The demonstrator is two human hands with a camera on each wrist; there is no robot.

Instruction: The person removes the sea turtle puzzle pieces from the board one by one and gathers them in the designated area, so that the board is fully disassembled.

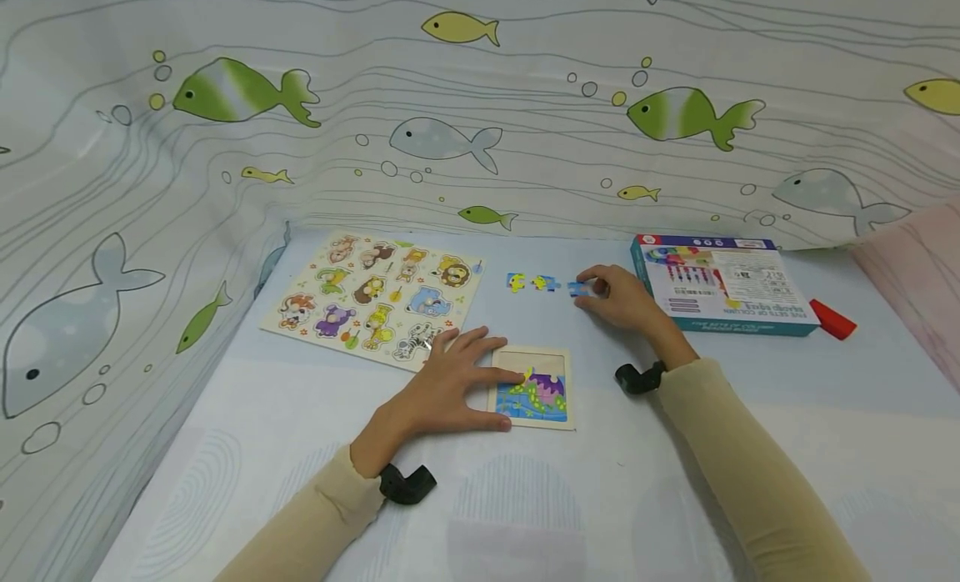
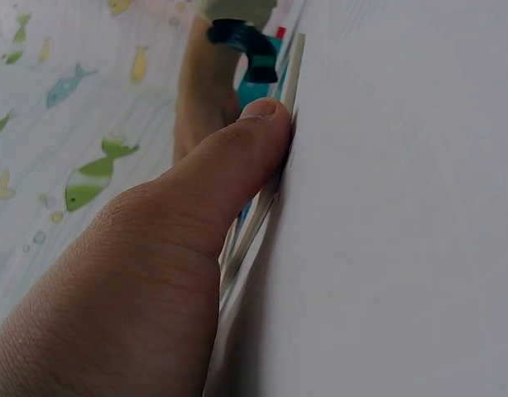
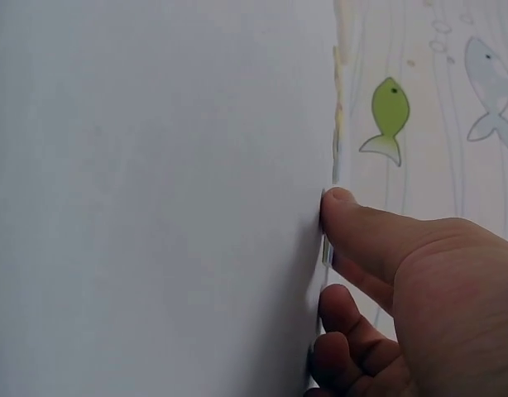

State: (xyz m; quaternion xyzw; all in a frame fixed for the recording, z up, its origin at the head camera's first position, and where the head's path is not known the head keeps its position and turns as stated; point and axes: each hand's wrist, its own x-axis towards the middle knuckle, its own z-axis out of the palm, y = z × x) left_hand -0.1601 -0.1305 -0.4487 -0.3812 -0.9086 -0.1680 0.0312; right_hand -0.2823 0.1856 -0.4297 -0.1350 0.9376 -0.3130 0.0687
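Note:
A small wooden jigsaw tray [image 1: 571,403], part filled with blue, purple and green pieces, lies in the middle of the table. My left hand [image 1: 438,390] is spread over its left side; the index finger reaches across onto the picture and the thumb rests at the lower left edge. In the left wrist view, that thumb [image 2: 266,124] touches the tray's rim. With thumb and fingertips, my right hand [image 1: 626,300] pinches a blue puzzle piece [image 1: 577,288] at table level. Two loose yellow-and-blue pieces, the left one [image 1: 516,282] and the middle one [image 1: 543,283], lie in line with it.
An animal puzzle board [image 1: 352,311] lies at the back left, its corner near my left fingers. Right of my right hand is a flat game box [image 1: 723,286], with a red object [image 1: 834,319] beside it. A fish-print curtain [image 1: 555,90] stands behind the table.

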